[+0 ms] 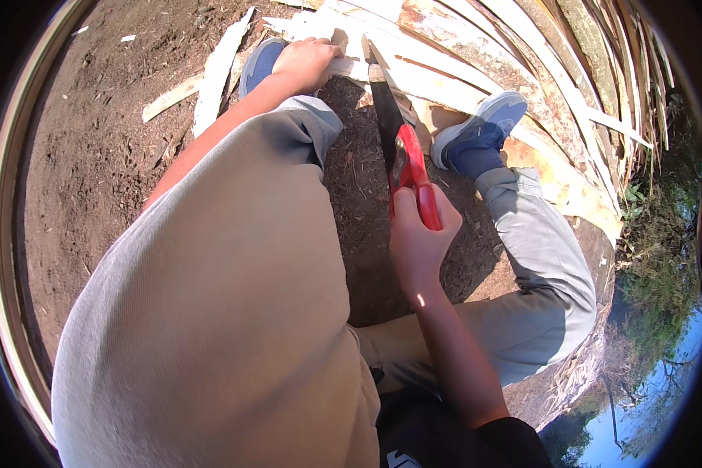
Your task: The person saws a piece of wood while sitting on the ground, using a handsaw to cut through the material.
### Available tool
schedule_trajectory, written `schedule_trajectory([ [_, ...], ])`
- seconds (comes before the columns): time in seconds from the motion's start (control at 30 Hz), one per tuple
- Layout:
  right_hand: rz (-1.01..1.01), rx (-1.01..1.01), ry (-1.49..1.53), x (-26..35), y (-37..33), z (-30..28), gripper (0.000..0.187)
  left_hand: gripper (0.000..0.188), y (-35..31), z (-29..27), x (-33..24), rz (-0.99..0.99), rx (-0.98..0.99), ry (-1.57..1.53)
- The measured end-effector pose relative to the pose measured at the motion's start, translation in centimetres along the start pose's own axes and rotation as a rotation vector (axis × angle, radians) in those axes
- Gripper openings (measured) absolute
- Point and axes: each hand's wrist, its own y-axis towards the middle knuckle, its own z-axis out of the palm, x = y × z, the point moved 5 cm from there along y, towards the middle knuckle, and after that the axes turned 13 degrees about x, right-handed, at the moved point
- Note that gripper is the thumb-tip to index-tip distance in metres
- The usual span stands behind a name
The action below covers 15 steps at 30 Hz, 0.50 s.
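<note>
Leftmost, a blue shoe sits beside the left hand, placed at a pale wood strip; finger closure cannot be determined. Centrally, a red-handled saw points toward the strip, right hand fingers clamped around its handle.

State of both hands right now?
Left hand: at the pale wood; gripping or just resting, cannot tell.
Right hand: closed, holding the red-handled saw.

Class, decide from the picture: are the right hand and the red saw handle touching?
Touching: the head view shows the right hand wrapped around the red saw handle.
</note>
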Motion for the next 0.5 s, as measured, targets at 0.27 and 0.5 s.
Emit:
schedule_trajectory([
  [0.27,-0.003,0.009,0.047,0.3,3.7,0.2,0.014,0.04,0.8,-0.7,-0.4,0.009,0.023,0.015],
  [0.5,0.046,-0.003,-0.046,0.9,-3.6,-2.5,0.021,0.039,0.7,-0.6,-0.3,0.007,0.003,0.011],
])
